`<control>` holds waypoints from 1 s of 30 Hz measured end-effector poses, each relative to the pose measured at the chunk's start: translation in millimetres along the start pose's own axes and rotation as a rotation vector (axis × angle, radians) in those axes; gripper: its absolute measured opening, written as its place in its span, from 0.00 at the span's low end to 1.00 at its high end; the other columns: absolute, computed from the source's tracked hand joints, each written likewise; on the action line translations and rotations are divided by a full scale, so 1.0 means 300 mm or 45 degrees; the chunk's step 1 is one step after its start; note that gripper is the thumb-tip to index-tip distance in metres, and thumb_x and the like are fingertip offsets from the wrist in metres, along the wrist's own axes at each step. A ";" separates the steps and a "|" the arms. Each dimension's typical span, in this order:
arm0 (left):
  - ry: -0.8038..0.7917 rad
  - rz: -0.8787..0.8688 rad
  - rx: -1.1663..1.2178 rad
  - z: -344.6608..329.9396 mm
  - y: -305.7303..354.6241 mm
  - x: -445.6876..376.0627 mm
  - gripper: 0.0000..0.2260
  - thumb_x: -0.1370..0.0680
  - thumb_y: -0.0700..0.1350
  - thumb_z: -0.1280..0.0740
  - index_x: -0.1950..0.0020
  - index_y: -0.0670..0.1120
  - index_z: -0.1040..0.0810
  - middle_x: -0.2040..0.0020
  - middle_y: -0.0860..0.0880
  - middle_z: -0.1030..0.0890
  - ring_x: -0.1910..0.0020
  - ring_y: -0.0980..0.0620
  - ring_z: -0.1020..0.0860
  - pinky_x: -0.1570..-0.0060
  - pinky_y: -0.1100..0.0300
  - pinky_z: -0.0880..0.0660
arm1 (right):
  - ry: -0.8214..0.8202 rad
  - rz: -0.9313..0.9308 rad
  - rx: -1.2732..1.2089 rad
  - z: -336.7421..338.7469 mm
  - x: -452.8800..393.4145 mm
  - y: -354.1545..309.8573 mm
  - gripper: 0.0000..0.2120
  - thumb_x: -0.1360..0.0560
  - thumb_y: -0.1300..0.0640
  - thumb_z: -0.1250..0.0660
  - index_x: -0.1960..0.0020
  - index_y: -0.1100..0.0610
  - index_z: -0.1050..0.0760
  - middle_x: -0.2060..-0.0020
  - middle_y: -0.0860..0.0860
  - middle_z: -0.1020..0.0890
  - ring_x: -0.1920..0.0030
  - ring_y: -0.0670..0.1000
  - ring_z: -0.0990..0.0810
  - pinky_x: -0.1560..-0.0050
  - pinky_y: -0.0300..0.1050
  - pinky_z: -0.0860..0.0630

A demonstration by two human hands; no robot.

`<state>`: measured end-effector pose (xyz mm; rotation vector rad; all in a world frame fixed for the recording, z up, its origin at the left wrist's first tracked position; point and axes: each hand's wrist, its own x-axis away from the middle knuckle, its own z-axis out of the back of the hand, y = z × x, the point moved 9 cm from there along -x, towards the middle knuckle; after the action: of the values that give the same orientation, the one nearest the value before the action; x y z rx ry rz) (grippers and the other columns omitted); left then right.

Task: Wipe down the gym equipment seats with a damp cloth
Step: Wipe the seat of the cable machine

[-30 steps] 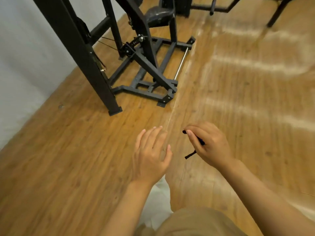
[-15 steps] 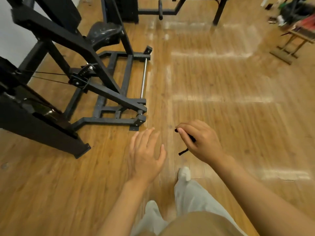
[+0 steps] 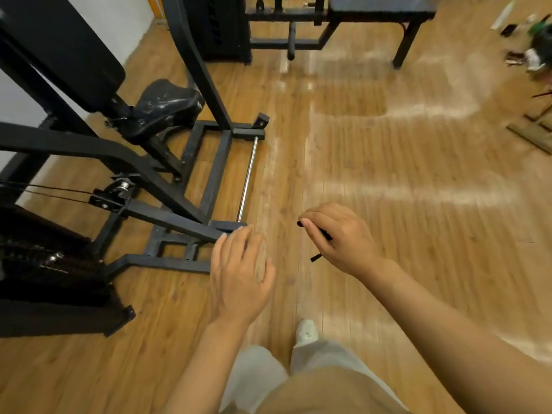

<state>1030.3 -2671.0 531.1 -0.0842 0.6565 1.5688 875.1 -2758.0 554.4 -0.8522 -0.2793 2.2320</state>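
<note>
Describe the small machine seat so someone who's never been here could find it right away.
Start at the black weight machine along the white wall on the left. Below its tall back pad sits the small seat. It's the only rounded, scuffed black cushion; the flat bench at the far wall is long and rectangular.

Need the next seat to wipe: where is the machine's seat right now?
In the head view, the black seat sits upper left, above the machine's floor frame and ahead-left of the left hand.

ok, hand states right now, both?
Left hand: open, fingers straight, holding nothing.
Right hand: fingers curled round a thin black strip; what the strip is cannot be told.
</note>
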 end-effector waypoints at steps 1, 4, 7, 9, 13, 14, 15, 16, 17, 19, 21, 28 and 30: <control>-0.009 0.012 -0.007 -0.024 0.001 -0.053 0.17 0.24 0.46 0.35 0.38 0.42 0.20 0.38 0.44 0.21 0.37 0.45 0.24 0.29 0.46 0.35 | -0.014 0.002 -0.004 -0.003 -0.052 0.048 0.12 0.17 0.55 0.39 0.50 0.57 0.17 0.57 0.49 0.16 0.57 0.51 0.19 0.57 0.48 0.23; -0.047 0.045 -0.023 -0.096 -0.031 -0.205 0.17 0.26 0.44 0.32 0.38 0.42 0.20 0.38 0.44 0.21 0.36 0.46 0.24 0.28 0.46 0.36 | -0.023 0.061 -0.046 -0.040 -0.186 0.159 0.13 0.17 0.55 0.39 0.51 0.59 0.17 0.57 0.50 0.16 0.56 0.52 0.19 0.56 0.49 0.24; -0.100 0.105 -0.032 -0.196 -0.097 -0.370 0.18 0.26 0.44 0.32 0.37 0.41 0.20 0.37 0.44 0.21 0.35 0.45 0.24 0.27 0.45 0.36 | -0.049 0.109 -0.109 -0.103 -0.327 0.270 0.15 0.17 0.55 0.39 0.52 0.60 0.17 0.56 0.51 0.15 0.55 0.52 0.18 0.54 0.51 0.23; -0.105 0.119 -0.018 -0.263 -0.148 -0.483 0.18 0.26 0.45 0.32 0.37 0.41 0.20 0.37 0.44 0.21 0.35 0.45 0.24 0.27 0.45 0.36 | -0.060 0.142 -0.119 -0.155 -0.428 0.338 0.14 0.17 0.55 0.39 0.52 0.60 0.17 0.56 0.51 0.15 0.55 0.52 0.18 0.55 0.51 0.23; -0.125 0.143 0.005 -0.400 -0.261 -0.727 0.19 0.25 0.47 0.34 0.35 0.42 0.21 0.36 0.45 0.22 0.33 0.46 0.26 0.25 0.47 0.39 | -0.121 0.196 -0.096 -0.266 -0.658 0.469 0.11 0.18 0.57 0.37 0.51 0.60 0.17 0.56 0.51 0.16 0.55 0.51 0.19 0.56 0.51 0.23; -0.125 0.156 0.016 -0.428 -0.287 -0.790 0.19 0.24 0.47 0.35 0.35 0.42 0.22 0.36 0.45 0.22 0.33 0.46 0.26 0.26 0.46 0.39 | -0.155 0.205 -0.092 -0.296 -0.720 0.498 0.10 0.18 0.57 0.36 0.51 0.60 0.17 0.56 0.51 0.16 0.55 0.51 0.19 0.56 0.52 0.23; -0.119 0.168 0.025 -0.451 -0.311 -0.850 0.19 0.24 0.47 0.35 0.35 0.42 0.22 0.36 0.45 0.22 0.33 0.46 0.26 0.26 0.46 0.39 | -0.188 0.216 -0.093 -0.322 -0.780 0.524 0.10 0.18 0.57 0.35 0.51 0.60 0.17 0.56 0.51 0.16 0.54 0.51 0.19 0.56 0.51 0.23; -0.112 0.179 0.031 -0.469 -0.335 -0.909 0.19 0.24 0.47 0.35 0.35 0.42 0.22 0.36 0.45 0.22 0.33 0.46 0.25 0.26 0.46 0.39 | -0.211 0.235 -0.097 -0.344 -0.839 0.544 0.10 0.18 0.57 0.36 0.51 0.60 0.17 0.56 0.51 0.16 0.54 0.50 0.19 0.55 0.50 0.23; -0.101 0.185 0.033 -0.481 -0.359 -0.968 0.19 0.25 0.46 0.34 0.35 0.42 0.22 0.36 0.45 0.22 0.33 0.46 0.25 0.25 0.47 0.40 | -0.227 0.261 -0.102 -0.364 -0.897 0.561 0.11 0.18 0.57 0.36 0.51 0.60 0.17 0.56 0.51 0.16 0.54 0.50 0.19 0.55 0.49 0.23; -0.080 0.195 0.029 -0.500 -0.412 -1.081 0.19 0.25 0.46 0.33 0.35 0.43 0.22 0.36 0.45 0.22 0.33 0.45 0.25 0.25 0.48 0.42 | -0.256 0.293 -0.116 -0.402 -1.015 0.591 0.12 0.18 0.56 0.37 0.51 0.60 0.17 0.56 0.52 0.16 0.54 0.51 0.19 0.54 0.48 0.23; -0.057 0.223 0.009 -0.506 -0.470 -1.166 0.19 0.25 0.46 0.33 0.35 0.43 0.22 0.36 0.45 0.22 0.33 0.46 0.26 0.25 0.49 0.43 | -0.273 0.307 -0.129 -0.442 -1.122 0.622 0.12 0.18 0.56 0.37 0.51 0.61 0.17 0.56 0.52 0.16 0.55 0.52 0.18 0.53 0.47 0.23; 0.012 0.316 -0.062 -0.536 -0.629 -1.379 0.18 0.27 0.43 0.31 0.37 0.44 0.24 0.38 0.45 0.22 0.35 0.46 0.25 0.25 0.54 0.45 | -0.387 0.426 -0.259 -0.666 -1.414 0.736 0.13 0.17 0.55 0.38 0.50 0.59 0.17 0.56 0.52 0.16 0.54 0.52 0.18 0.55 0.51 0.22; -0.011 0.405 -0.109 -0.565 -0.691 -1.434 0.18 0.27 0.44 0.32 0.37 0.43 0.22 0.38 0.44 0.22 0.35 0.45 0.25 0.25 0.54 0.46 | -0.432 0.497 -0.318 -0.751 -1.502 0.768 0.13 0.17 0.55 0.38 0.51 0.60 0.17 0.57 0.52 0.16 0.57 0.53 0.19 0.56 0.52 0.23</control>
<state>1223.3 -3138.6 504.0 -0.0374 0.6170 1.9030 1130.0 -3247.6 508.3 -0.6943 -0.6053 2.7521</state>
